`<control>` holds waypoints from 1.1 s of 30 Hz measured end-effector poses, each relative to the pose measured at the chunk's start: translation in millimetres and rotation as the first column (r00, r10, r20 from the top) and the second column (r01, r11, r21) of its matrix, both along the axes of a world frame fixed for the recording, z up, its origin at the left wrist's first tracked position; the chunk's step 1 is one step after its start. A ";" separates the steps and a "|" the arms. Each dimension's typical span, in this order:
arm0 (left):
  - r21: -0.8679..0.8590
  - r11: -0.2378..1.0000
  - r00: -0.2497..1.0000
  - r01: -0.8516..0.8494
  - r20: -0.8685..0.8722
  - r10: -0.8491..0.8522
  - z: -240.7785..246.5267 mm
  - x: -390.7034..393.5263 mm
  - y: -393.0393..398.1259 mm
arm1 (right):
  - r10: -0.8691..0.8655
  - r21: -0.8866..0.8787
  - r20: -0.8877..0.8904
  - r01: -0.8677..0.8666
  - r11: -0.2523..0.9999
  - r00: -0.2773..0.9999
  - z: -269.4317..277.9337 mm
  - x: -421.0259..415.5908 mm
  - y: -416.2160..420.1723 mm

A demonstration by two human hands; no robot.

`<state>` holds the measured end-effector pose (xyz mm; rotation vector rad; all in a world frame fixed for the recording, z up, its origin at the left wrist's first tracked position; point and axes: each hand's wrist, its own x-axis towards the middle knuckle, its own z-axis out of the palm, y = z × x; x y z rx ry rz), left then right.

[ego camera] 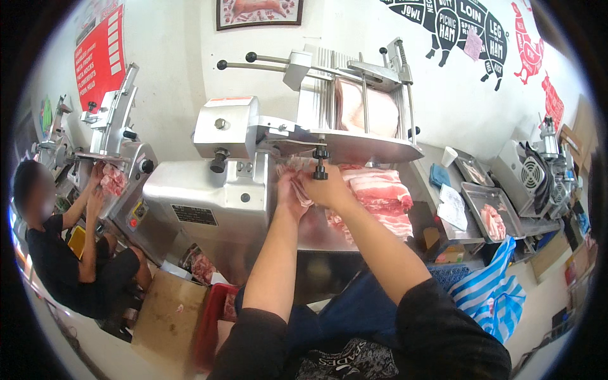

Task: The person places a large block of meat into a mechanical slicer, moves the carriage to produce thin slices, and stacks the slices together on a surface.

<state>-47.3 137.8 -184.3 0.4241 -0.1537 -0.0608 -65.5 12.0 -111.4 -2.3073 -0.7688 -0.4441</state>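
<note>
A metal meat slicer (209, 190) stands before me, with a pale slab of meat (368, 107) held in its upper carriage. Under the edge of that carriage, my left hand (290, 192) holds thin meat slices (300, 183), partly hidden behind the fingers. My right hand (327, 186) is beside it at the same slices, its fingers bent and largely hidden by a black knob (320, 172); its grip cannot be made out. Just right of my hands, stacks of sliced pork (380, 194) lie on the slicer's metal deck.
To the left, a person in black (61, 266) handles meat at another slicer (128, 166). A side table on the right bears a metal tray (515, 223) with meat, paper (452, 207) and a blue cloth (439, 175). Below are a red crate (206, 327) and a striped plastic bag (494, 294).
</note>
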 end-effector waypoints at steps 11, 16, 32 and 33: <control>0.007 0.989 0.980 -0.146 -0.135 0.146 27.4 -8.6 -27.8 | 0.374 0.570 -0.127 -0.241 0.785 0.919 -43.4 91.8 -22.4; 0.099 0.994 0.999 -0.043 -0.005 0.043 28.8 -30.2 -4.6 | 0.221 0.141 -0.376 -0.180 0.973 0.900 28.3 8.3 -17.3; 0.120 0.961 0.954 -0.249 -0.140 0.264 7.4 2.3 16.0 | -0.054 -0.530 -0.130 -0.023 0.848 0.990 59.7 -63.9 -10.0; 0.110 0.957 0.952 -0.269 -0.121 0.282 3.3 6.7 14.8 | -0.026 -0.493 -0.148 -0.051 0.869 0.989 56.2 -55.7 -8.5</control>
